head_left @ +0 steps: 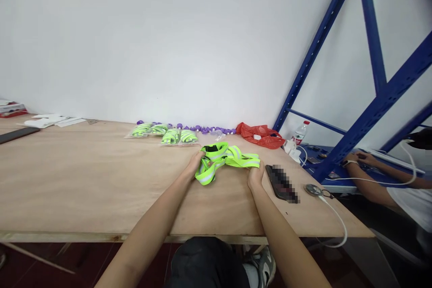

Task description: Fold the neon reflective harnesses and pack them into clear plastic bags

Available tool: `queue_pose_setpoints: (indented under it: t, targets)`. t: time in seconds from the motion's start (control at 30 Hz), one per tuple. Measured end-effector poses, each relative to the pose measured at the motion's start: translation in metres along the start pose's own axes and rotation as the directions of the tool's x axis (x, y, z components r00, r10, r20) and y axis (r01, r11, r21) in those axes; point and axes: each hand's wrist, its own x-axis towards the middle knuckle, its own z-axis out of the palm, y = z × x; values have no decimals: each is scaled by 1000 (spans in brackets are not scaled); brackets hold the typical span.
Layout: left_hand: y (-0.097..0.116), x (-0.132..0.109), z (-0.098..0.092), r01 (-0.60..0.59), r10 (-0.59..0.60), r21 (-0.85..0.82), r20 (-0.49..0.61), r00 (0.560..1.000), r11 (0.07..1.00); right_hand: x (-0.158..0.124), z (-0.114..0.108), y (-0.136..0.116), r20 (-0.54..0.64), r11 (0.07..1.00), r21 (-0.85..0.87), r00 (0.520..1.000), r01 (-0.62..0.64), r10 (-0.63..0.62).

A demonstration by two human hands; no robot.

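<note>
A neon green strap with silvery reflective stripes and black buckle parts [232, 157] lies in loops between my two hands, low over the wooden table [101, 180]. My left hand [195, 165] is closed on the strap's left loops, near a black piece. At the strap's right end, my right hand [255, 175] grips the folded bands. Behind them, several clear bags of similar green straps [170, 136] lie near the wall. A row of small purple items [199, 128] runs along the wall behind the bags.
A red plastic bag [259, 135] lies behind my right hand. Right of that hand are a dark phone [281, 184] and a round device [313, 190] with a white cable. A bottle [300, 132] stands by the blue frame [381, 99]. Another person's arms [367, 177] are at far right.
</note>
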Motion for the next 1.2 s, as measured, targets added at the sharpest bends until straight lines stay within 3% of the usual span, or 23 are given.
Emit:
queue_pose_setpoints:
  t: [0.17,0.37,0.5,0.63,0.73,0.83,0.9,1.03,1.1,1.2]
  targets:
    - [12,-1,1,31,-48,-175,-90,995,984,-2,0,-2,123,997,-66,992,49,-40]
    - [26,-5,0,-70,70,-263,-10,997,962,1,-1,9,325,973,-148,938,176,-120]
    - [23,-11,7,-242,240,-20,-80,967,970,-13,9,7,475,881,-288,855,375,-208]
    - [15,-19,12,-266,272,298,23,962,917,-36,23,-5,602,635,-364,693,681,-397]
    - [12,-24,14,-324,309,533,120,944,782,-47,30,-13,671,508,-338,581,792,-461]
    - [14,-29,17,-434,389,671,228,892,601,-50,31,-16,694,462,-306,528,832,-490]
    - [16,-30,19,-472,403,714,283,870,517,-49,29,-17,653,489,-307,555,816,-516]
    - [19,-31,19,-433,387,775,263,884,461,-44,22,-17,481,663,-351,735,661,-478]
    - [20,-29,17,-395,406,778,198,892,489,-42,20,-17,393,734,-354,805,579,-445]
    - [23,-28,15,-384,449,676,87,889,629,-41,19,-16,322,802,-323,855,502,-406]
